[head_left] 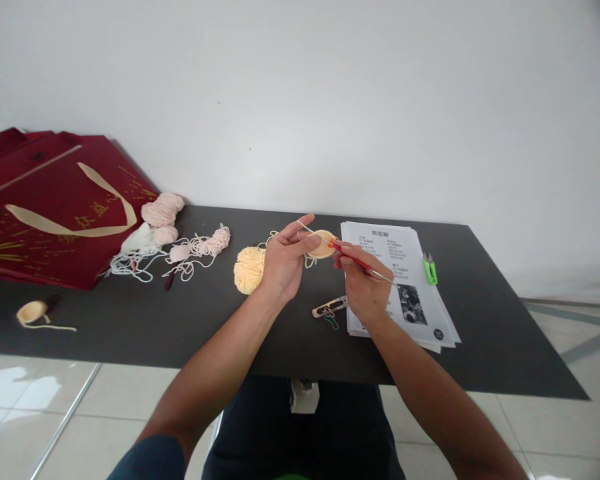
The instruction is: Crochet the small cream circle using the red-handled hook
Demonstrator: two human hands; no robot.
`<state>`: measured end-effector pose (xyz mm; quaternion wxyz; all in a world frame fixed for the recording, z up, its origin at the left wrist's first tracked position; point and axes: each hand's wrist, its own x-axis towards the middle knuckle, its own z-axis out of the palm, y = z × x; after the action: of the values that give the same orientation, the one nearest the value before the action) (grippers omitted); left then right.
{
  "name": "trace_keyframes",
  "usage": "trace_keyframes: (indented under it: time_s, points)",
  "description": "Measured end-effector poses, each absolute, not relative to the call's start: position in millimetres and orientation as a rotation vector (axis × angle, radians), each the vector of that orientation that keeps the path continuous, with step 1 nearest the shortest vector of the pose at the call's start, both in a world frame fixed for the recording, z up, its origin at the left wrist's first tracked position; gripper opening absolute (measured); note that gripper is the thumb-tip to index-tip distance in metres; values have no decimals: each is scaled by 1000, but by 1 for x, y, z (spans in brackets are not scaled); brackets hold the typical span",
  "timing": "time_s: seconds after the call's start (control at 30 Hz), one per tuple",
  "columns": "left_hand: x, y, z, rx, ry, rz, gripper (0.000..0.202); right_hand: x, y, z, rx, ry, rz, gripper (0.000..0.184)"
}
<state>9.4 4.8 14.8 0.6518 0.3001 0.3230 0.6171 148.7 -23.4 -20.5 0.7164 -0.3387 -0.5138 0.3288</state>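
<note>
Between my hands is a small round piece of pale yellow crochet point(322, 245). My left hand point(286, 259) pinches its left edge, with a strand of yarn running over the raised index finger. A red crochet hook point(356, 259) with a metal shaft is gripped in my right hand point(367, 283), its tip end at the right edge of the piece. Just left of my left hand sits a ball of yellow yarn point(249, 270), partly covered by that hand. My right hand is above the left side of some printed sheets point(405, 267).
Green thread snips point(430, 269) lie on the sheets; beige snips point(329, 307) and stitch markers point(333, 323) lie nearer. Pink yarn point(213, 243) and white yarn point(139, 240) lie left, before a dark red bag point(55, 213). A small yellow crochet piece point(31, 312) rests at the far left.
</note>
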Motion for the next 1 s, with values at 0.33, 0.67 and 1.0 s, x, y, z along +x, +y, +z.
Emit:
trace_keyframes:
  time_s: [0.33, 0.67, 1.0]
  points:
    - [9, 4, 11, 928, 994, 1356, 58, 165, -15, -8, -780, -1115, 787, 10]
    - [12, -1, 11, 1214, 1112, 1539, 42, 162, -25, -2, -827, -1115, 681, 9]
    - [5, 9, 7, 1022, 813, 1384, 34, 171, -15, 4, -695, -873, 1024, 25]
